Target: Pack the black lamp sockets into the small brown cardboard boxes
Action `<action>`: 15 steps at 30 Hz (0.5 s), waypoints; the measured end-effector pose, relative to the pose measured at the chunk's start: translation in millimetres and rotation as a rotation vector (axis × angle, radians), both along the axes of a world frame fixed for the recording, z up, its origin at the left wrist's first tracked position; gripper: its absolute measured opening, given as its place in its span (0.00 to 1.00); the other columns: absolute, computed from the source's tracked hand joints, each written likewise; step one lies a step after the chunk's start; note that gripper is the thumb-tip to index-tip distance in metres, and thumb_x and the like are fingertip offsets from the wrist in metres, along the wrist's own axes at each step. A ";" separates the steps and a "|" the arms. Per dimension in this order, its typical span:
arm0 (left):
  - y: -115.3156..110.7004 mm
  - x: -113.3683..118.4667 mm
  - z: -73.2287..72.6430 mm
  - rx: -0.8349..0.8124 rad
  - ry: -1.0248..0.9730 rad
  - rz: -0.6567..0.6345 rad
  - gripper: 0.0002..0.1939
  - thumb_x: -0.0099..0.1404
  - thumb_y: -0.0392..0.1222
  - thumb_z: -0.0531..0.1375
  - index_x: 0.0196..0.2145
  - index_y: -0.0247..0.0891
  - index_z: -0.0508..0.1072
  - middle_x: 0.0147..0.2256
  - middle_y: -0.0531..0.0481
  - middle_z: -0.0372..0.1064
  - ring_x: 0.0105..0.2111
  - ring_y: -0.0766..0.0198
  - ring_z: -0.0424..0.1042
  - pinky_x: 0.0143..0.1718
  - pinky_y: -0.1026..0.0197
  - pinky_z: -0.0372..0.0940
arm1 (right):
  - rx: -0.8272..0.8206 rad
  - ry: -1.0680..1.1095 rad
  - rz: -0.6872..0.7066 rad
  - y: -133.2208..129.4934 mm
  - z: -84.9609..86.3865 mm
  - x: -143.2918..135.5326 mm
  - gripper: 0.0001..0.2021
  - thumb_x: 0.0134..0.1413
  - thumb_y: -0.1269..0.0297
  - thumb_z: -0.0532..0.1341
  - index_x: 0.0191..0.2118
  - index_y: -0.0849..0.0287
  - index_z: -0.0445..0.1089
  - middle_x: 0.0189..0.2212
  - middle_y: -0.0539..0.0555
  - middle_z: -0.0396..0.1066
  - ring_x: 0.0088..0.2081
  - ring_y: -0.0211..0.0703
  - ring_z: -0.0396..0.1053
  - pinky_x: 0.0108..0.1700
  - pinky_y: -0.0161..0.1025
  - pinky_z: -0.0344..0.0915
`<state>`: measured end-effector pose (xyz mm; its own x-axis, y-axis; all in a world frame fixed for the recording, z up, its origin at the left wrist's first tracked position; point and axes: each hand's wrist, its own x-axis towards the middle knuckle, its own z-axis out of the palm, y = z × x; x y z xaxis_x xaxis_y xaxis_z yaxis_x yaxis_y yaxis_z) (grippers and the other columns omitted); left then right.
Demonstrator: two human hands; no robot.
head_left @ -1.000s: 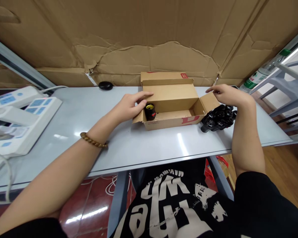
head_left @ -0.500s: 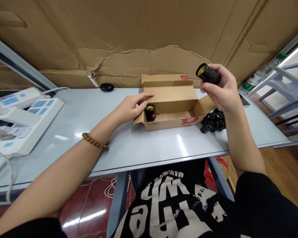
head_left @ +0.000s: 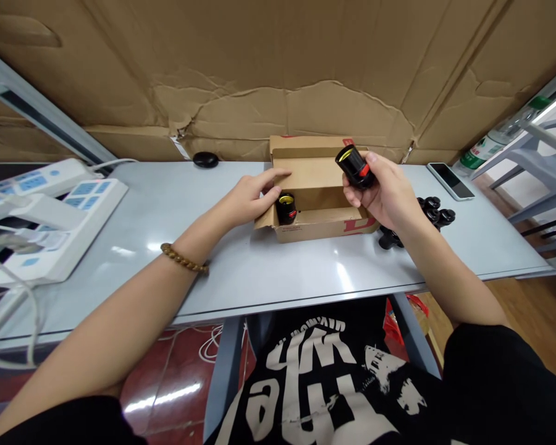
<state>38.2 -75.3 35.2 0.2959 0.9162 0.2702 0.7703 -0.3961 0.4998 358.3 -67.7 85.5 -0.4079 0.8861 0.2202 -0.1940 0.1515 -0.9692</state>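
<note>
Pale table: one carton, one socket inside; right fingers clamp another socket, left fingers spread against the carton.

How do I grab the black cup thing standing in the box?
Probably pinch the black cup by its sides near the top, coming from above and slightly right. It stands upright, round opening up, at the left end of the cardboard box, with bare cardboard to its right.

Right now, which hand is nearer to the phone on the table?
Right. The right hand holds a black socket over the box, left of the phone. The left hand is farther off, at the box's left end.
</note>
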 end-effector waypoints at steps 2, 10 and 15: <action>0.7 -1.0 -1.2 0.005 0.001 0.002 0.34 0.80 0.52 0.54 0.76 0.38 0.75 0.47 0.42 0.85 0.45 0.47 0.81 0.56 0.45 0.76 | -0.090 0.011 0.015 -0.7 1.7 -0.8 0.33 0.61 0.26 0.74 0.48 0.52 0.70 0.35 0.51 0.72 0.32 0.41 0.69 0.28 0.41 0.65; 0.2 -2.4 -1.0 0.012 0.020 0.012 0.35 0.80 0.54 0.53 0.76 0.38 0.76 0.46 0.42 0.84 0.44 0.47 0.81 0.55 0.44 0.76 | 0.009 -0.038 0.151 3.0 -3.7 2.0 0.31 0.53 0.37 0.85 0.44 0.51 0.71 0.36 0.48 0.69 0.30 0.36 0.64 0.28 0.39 0.60; -1.2 -2.0 0.4 0.017 0.026 0.025 0.34 0.80 0.54 0.54 0.75 0.40 0.76 0.40 0.45 0.82 0.40 0.50 0.79 0.52 0.47 0.76 | 0.197 -0.166 0.122 7.3 -17.4 3.1 0.32 0.58 0.36 0.82 0.56 0.49 0.74 0.33 0.45 0.66 0.30 0.38 0.63 0.32 0.41 0.65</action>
